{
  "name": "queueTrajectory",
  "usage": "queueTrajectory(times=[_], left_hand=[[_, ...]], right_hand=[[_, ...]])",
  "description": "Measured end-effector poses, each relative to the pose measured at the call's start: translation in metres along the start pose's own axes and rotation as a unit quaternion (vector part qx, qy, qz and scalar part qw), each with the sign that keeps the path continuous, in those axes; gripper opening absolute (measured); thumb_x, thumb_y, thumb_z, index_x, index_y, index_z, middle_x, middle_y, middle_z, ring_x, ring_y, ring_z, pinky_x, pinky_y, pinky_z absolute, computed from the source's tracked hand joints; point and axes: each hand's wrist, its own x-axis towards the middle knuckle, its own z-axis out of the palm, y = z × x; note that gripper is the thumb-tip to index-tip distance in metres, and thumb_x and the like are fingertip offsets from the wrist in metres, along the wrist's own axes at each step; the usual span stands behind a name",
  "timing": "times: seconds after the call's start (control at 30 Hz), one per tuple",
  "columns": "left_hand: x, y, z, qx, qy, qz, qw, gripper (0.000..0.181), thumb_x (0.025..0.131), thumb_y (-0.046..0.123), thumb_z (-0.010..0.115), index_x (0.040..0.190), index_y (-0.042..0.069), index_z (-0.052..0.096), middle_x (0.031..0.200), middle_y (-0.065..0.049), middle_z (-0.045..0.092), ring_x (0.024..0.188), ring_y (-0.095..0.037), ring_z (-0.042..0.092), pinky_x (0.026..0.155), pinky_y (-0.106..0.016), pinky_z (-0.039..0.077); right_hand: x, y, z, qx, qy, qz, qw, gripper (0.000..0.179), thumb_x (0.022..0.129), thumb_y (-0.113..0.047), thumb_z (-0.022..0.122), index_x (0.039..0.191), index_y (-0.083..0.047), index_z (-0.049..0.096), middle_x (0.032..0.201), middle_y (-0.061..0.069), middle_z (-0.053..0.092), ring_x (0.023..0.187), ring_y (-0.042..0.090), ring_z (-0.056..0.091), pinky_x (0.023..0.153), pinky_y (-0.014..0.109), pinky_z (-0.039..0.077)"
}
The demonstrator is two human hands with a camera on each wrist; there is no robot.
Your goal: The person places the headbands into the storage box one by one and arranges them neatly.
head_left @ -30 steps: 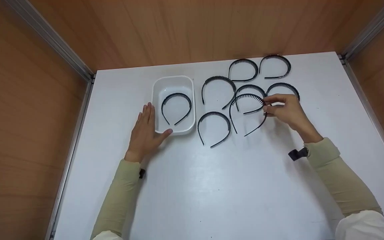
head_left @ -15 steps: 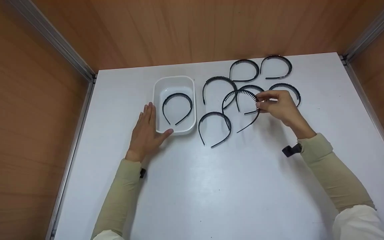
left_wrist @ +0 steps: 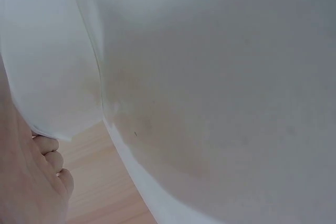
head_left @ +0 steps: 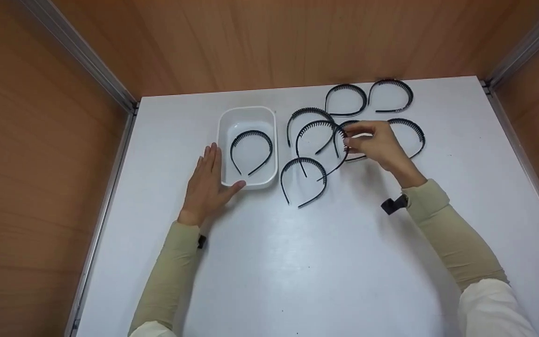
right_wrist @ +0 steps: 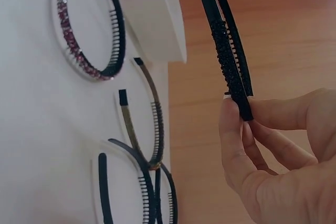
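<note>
My left hand [head_left: 204, 187] lies along the left side of a white plastic container [head_left: 276, 152], fingers straight, thumb at its front edge. One black toothed headband [head_left: 251, 133] lies inside. My right hand [head_left: 377, 145] pinches another black headband [head_left: 316, 123] by one side, holding it over those on the table. The right wrist view shows this held headband [right_wrist: 227, 51] with dark glittery stones, between thumb and fingertips of the right hand [right_wrist: 283, 150]. In the left wrist view, part of the left hand [left_wrist: 31, 182] shows beside the container [left_wrist: 47, 51].
Several more headbands lie right of the container, including a near one [head_left: 303, 160] and a back one [head_left: 393, 82]. One with pinkish stones [right_wrist: 68, 30] and one with a golden band [right_wrist: 126, 111] show up close. Wooden panels [head_left: 269, 47] enclose the white table [head_left: 269, 267].
My right hand has moved left with the pinched headband, which now overlaps the headbands nearer the container. The left hand has stayed against the container.
</note>
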Motion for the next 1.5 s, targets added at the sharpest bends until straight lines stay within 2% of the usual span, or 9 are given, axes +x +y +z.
queueTrajectory(times=[0.2, 0.4, 0.6, 0.93, 1.27, 1.5], left_hand=[[0.0, 0.0, 0.001, 0.006, -0.003, 0.0, 1.0, 0.12, 0.095, 0.082, 0.053, 0.17, -0.001, 0.011, 0.18, -0.017, 0.009, 0.168, -0.031, 0.007, 0.137, -0.047, 0.011], [0.0, 0.0, 0.0, 0.003, -0.005, -0.006, 1.0, 0.118, 0.096, 0.08, 0.055, 0.17, -0.001, 0.011, 0.18, -0.017, 0.009, 0.168, -0.029, 0.006, 0.137, -0.044, 0.01], [0.0, 0.0, 0.0, 0.008, -0.003, -0.003, 1.0, 0.12, 0.095, 0.08, 0.056, 0.169, -0.003, 0.012, 0.179, -0.019, 0.011, 0.168, -0.031, 0.008, 0.137, -0.047, 0.012], [0.001, 0.0, -0.001, 0.01, -0.01, -0.006, 0.9999, 0.118, 0.096, 0.079, 0.055, 0.17, -0.001, 0.01, 0.179, -0.018, 0.009, 0.168, -0.03, 0.007, 0.137, -0.045, 0.011], [0.0, 0.001, -0.001, 0.008, -0.008, -0.005, 0.9999, 0.117, 0.097, 0.079, 0.053, 0.17, -0.001, 0.01, 0.18, -0.018, 0.009, 0.168, -0.03, 0.007, 0.137, -0.045, 0.011], [0.001, 0.0, 0.0, 0.008, -0.016, -0.014, 0.9997, 0.118, 0.096, 0.082, 0.051, 0.17, 0.0, 0.009, 0.18, -0.016, 0.007, 0.168, -0.029, 0.005, 0.137, -0.045, 0.01]], right_hand=[[0.008, -0.005, 0.011, 0.01, -0.01, -0.007, 0.9999, 0.032, 0.097, -0.001, 0.076, 0.129, 0.004, 0.073, 0.12, 0.013, 0.071, 0.096, 0.012, 0.076, 0.085, 0.028, 0.066], [0.014, -0.014, 0.02, 0.019, -0.021, -0.011, 0.9995, 0.035, 0.097, 0.0, 0.076, 0.13, 0.006, 0.071, 0.121, 0.013, 0.069, 0.096, 0.011, 0.076, 0.085, 0.028, 0.066], [0.019, -0.022, 0.026, 0.018, -0.028, -0.008, 0.9994, 0.035, 0.098, -0.002, 0.075, 0.132, 0.006, 0.071, 0.122, 0.014, 0.067, 0.096, 0.012, 0.075, 0.085, 0.027, 0.065], [0.03, -0.028, 0.037, 0.028, -0.032, -0.006, 0.9991, 0.035, 0.097, 0.0, 0.075, 0.131, 0.004, 0.073, 0.113, 0.01, 0.068, 0.094, 0.014, 0.071, 0.084, 0.027, 0.066], [0.044, -0.033, 0.056, 0.034, -0.037, 0.014, 0.9986, 0.036, 0.097, 0.004, 0.073, 0.133, 0.006, 0.071, 0.118, 0.012, 0.066, 0.092, 0.014, 0.072, 0.085, 0.028, 0.066], [0.052, -0.041, 0.07, 0.024, -0.043, 0.009, 0.9987, 0.035, 0.096, 0.005, 0.073, 0.132, 0.005, 0.073, 0.123, 0.016, 0.062, 0.091, 0.016, 0.073, 0.085, 0.029, 0.066]])
